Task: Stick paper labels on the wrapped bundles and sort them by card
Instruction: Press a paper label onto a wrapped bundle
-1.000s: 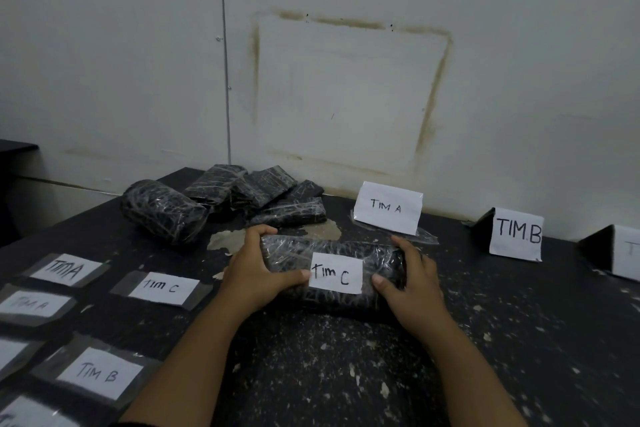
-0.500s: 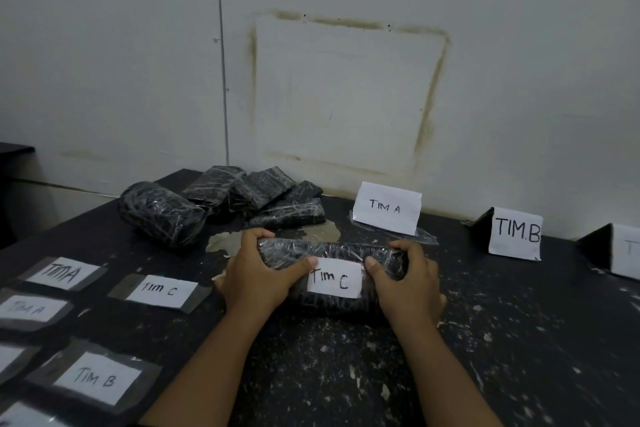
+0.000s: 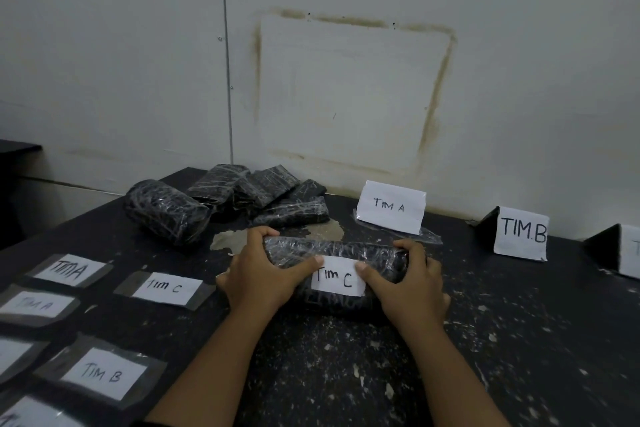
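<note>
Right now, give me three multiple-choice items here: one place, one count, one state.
1. The TIM A card stands: A) by the wall, beyond the held bundle; B) at the near edge; C) in a hand.
2. Standing cards in view: A) one; B) three; C) five.
3. The held bundle bears: A) nothing; B) a TIM B label; C) a TIM C label.
Key: A, it stands against the wall. B, it, the TIM B card and a cut-off card at the right. C, left hand and right hand thumb it down.
</note>
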A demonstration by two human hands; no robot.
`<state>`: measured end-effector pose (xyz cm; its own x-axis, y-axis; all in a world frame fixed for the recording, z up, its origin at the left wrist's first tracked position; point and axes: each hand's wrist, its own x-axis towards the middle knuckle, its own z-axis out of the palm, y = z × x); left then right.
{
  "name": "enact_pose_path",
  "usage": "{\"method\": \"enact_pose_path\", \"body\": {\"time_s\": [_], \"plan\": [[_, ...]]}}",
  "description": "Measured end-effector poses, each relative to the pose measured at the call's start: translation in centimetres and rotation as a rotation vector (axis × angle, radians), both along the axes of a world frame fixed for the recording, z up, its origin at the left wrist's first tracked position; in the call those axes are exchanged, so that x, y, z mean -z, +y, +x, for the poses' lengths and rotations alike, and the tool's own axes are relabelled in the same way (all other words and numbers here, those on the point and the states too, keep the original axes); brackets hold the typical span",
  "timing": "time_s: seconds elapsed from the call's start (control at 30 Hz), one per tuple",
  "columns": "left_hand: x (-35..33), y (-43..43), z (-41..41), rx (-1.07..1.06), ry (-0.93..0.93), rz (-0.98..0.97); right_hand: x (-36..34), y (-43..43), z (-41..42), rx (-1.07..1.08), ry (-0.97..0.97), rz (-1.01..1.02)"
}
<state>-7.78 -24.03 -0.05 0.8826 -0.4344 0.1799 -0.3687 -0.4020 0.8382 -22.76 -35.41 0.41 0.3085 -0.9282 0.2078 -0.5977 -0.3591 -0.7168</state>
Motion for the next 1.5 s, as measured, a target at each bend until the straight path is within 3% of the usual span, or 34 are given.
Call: {"method": "enact_pose_path", "body": {"time_s": [0.13,0.3,0.5,0.67,0.87,1.0,1.1,1.3,1.5], "plan": [[-0.1,0.1,0.4,0.025,0.038,-0.019,0.1,-0.7,-0.2,-0.06,-0.111,0.036],[-0.3,1.0,1.0,0.152,0.092,-0.051,0.3,-0.3,-0.9,-0.093,-0.113,-0.018],[-0.1,1.2,0.9,0.195,-0.054,0.112,-0.1,0.3,-0.8,-0.121,0.182,-0.025],[-0.3,1.2,1.4,0.234,0.026,0.106,-0.1,-0.9,-1.2,-0.219,0.049,0.106],[0.3,1.6,2.4,0.384,0.129,-0.029,0.3,-0.7,-1.8,-0.249,0.061,0.065],[0.1,1.5,1.5,0.277,0.006,0.066,0.3,0.5,-0.9,-0.12,0.244,-0.051],[0.0,1.0,0.5,0.125,-0.139,0.19,0.0,0.5,-0.7,-0.11,0.255,-0.025],[-0.1,0.9,0.9,0.15,-0.091,0.188,0.0,-1.1,-1.6,-0.26,0.065,0.126],[0.4,0.9,0.8,0.143,-0.128,0.158,0.3,0.2,-1.2,-0.144,0.198,0.006]]}}
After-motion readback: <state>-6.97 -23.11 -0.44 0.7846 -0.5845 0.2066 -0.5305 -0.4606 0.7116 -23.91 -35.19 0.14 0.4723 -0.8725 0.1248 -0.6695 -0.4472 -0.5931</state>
